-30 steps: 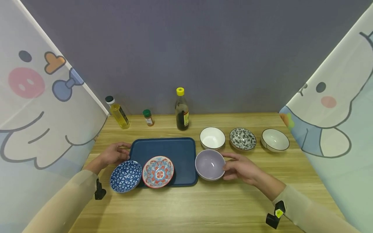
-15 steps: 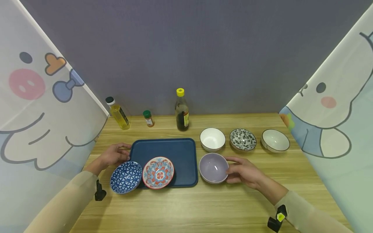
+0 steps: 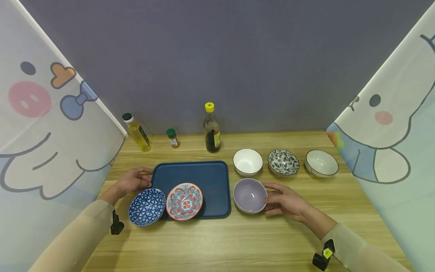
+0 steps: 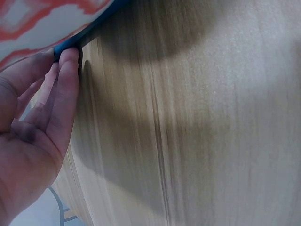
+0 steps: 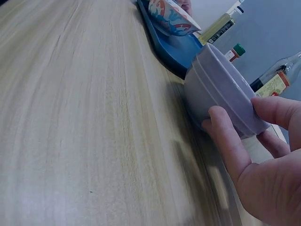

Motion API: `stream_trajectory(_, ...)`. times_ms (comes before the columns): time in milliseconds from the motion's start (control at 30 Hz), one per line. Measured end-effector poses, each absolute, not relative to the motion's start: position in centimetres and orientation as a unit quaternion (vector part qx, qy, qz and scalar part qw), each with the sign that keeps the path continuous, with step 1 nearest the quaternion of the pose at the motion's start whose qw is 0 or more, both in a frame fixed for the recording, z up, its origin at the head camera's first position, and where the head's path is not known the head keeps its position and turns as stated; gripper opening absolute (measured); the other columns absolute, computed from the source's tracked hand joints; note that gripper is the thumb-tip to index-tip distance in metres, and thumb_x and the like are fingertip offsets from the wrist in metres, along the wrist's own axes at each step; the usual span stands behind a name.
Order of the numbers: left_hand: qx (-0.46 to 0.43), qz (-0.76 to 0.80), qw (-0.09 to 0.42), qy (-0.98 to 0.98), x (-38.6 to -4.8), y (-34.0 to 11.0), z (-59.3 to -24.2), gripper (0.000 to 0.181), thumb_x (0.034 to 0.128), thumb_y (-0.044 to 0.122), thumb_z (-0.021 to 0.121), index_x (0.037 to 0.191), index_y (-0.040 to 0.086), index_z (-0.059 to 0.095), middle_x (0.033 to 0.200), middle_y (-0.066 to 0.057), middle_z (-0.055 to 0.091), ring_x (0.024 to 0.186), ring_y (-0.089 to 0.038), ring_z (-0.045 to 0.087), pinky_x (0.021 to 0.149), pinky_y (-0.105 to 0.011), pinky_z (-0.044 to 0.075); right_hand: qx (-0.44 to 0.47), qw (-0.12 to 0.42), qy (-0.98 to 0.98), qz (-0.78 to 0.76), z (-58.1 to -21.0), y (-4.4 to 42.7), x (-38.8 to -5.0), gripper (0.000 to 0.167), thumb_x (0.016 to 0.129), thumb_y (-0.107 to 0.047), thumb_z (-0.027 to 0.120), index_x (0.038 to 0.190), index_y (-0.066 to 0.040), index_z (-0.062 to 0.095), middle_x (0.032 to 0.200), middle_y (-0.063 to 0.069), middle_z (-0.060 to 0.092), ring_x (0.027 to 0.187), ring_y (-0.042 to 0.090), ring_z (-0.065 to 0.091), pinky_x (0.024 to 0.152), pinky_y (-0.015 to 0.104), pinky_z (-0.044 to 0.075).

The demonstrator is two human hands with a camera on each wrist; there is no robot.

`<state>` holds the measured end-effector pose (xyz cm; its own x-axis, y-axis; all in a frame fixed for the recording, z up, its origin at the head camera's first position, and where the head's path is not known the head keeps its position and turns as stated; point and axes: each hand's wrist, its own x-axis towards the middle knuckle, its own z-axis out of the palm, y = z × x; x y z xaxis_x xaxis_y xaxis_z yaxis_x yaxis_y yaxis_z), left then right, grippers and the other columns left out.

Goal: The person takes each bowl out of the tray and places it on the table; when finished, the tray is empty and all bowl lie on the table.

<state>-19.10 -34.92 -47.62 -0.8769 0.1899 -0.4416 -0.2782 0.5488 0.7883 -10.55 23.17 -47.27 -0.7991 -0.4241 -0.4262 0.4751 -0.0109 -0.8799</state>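
My right hand (image 3: 283, 202) holds a purple bowl (image 3: 249, 195) by its right side, the thumb at the rim and the fingers against the outer wall in the right wrist view. The bowl is just right of a dark blue tray (image 3: 190, 172); I cannot tell if its base touches the table. With thumb and fingers, my left hand (image 3: 134, 180) pinches the tray's left edge. A blue-and-white triangle-patterned bowl (image 3: 147, 207) and a red-and-blue floral bowl (image 3: 184, 202) sit along the tray's front; the patterned one overhangs its left front corner.
Behind the purple bowl are a white bowl (image 3: 247, 162), a black-and-white floral bowl (image 3: 283, 162) and another white bowl (image 3: 321, 163). Along the back wall stand an oil bottle (image 3: 140, 136), a green-capped jar (image 3: 173, 138) and a yellow-capped dark sauce bottle (image 3: 212, 132).
My right hand has moved the purple bowl slightly right and toward me, away from the tray's right edge, then nearly stopped. The left hand has stayed in place.
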Motion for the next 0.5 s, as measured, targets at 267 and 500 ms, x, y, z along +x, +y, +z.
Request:
stream_trajectory(267,-0.030,0.474,0.252,0.843,-18.99,-35.04,-47.85,0.061,0.0943,0.000,0.067,0.151,-0.002,0.042,0.117,-0.021,0.065,0.093,-0.021,0.069,0.079,-0.040,0.062,0.010,0.321,0.633,-0.704,-47.77,23.60,-10.32,0.075,0.097,-0.008,0.068,0.159,0.000,0.028,0.129,0.017,0.065,0.105,0.032,0.071,0.084,0.052,0.061)
stream_trajectory(500,-0.036,0.473,0.251,0.844,-19.30,-35.00,-47.72,0.062,0.0945,0.000,0.066,0.151,-0.001,0.042,0.116,-0.020,0.066,0.092,-0.021,0.070,0.079,-0.040,0.062,0.001,0.286,0.688,-0.666,-47.34,23.84,-10.63,0.066,0.095,-0.011,0.073,0.151,0.006,0.041,0.128,0.018,0.068,0.103,0.022,0.071,0.088,0.049,0.060)
